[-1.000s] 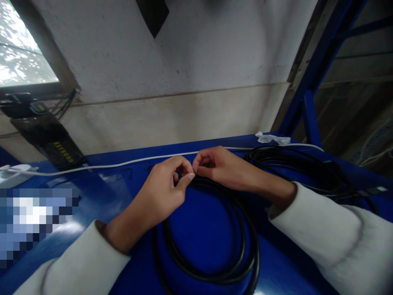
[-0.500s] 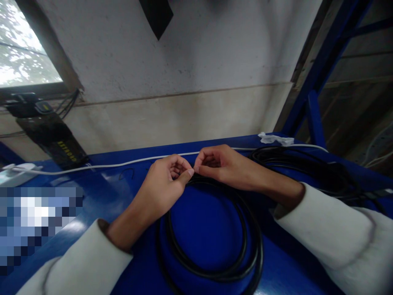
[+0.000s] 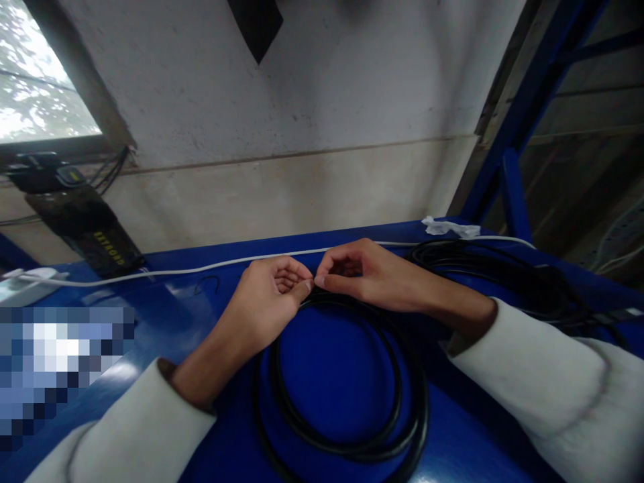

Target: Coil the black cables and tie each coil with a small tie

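A black cable [image 3: 352, 451] lies coiled in several loops on the blue table [image 3: 332, 376]. At the far side of the coil, my left hand [image 3: 274, 295] and my right hand [image 3: 359, 272] meet fingertip to fingertip. Thumb and forefinger are pinched together on each hand, just above the cable. Whatever sits between the fingertips is too small and dark to make out. The other fingers curl loosely inward.
Behind my hands a white cord [image 3: 226, 264] runs along the table's back edge. A second black cable coil [image 3: 493, 275] lies at the right, near a crumpled white scrap [image 3: 450, 228]. A dark bottle [image 3: 85, 215] and a thin black wire piece [image 3: 207, 282] are at the left.
Both hands stay pinched over the coil. The fingertips have shifted very slightly to the left, and the right thumb and forefinger have changed position a little.
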Motion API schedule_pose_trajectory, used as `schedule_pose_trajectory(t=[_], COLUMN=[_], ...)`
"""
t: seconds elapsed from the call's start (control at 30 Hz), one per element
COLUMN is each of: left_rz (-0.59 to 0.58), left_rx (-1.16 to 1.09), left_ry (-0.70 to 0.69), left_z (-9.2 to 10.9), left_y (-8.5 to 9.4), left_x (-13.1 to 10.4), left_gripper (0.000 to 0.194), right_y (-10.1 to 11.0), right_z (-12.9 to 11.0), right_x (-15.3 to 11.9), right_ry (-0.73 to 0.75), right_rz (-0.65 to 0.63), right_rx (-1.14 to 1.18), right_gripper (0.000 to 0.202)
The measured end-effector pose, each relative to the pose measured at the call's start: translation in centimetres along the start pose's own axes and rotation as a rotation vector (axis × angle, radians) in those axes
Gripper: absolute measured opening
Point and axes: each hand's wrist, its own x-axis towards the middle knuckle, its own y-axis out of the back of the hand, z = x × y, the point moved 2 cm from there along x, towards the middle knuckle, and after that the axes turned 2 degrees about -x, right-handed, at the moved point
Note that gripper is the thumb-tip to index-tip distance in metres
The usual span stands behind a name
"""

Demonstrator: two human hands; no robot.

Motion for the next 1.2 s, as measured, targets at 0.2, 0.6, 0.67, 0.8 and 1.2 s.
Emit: schedule_pose_trajectory(t=[0.2, 0.6, 0.67, 0.8, 1.2], left_rz=[-0.008, -0.03, -0.027, -0.018, -0.008], left_rx=[-0.004, -0.006, -0.007, -0.001, -0.009], left_ry=[-0.01, -0.05, -0.05, -0.04, -0.029], left_z=[-0.09, -0.53, -0.47, -0.22, 0.24], left_y=[0.17, 0.05, 0.01, -0.09, -0.41], left_x=[0.14, 0.38, 0.31, 0.23, 0.13], left_gripper=[0.001, 0.009, 0.008, 0.005, 0.003], right_y=[-0.04, -0.4, -0.41, -0.41, -0.31], right_z=[0.04, 0.7, 0.6, 0.31, 0.28], right_x=[0.06, 0.32, 0.26, 0.2, 0.22], right_ry=[0.017, -0.005, -0.007, -0.003, -0.018], right_rz=[-0.045, 0.07, 0.078, 0.11, 0.102], right_rx=[-0.018, 0.088, 0.077, 0.038, -0.012], right_gripper=[0.014, 0.017, 0.015, 0.012, 0.016])
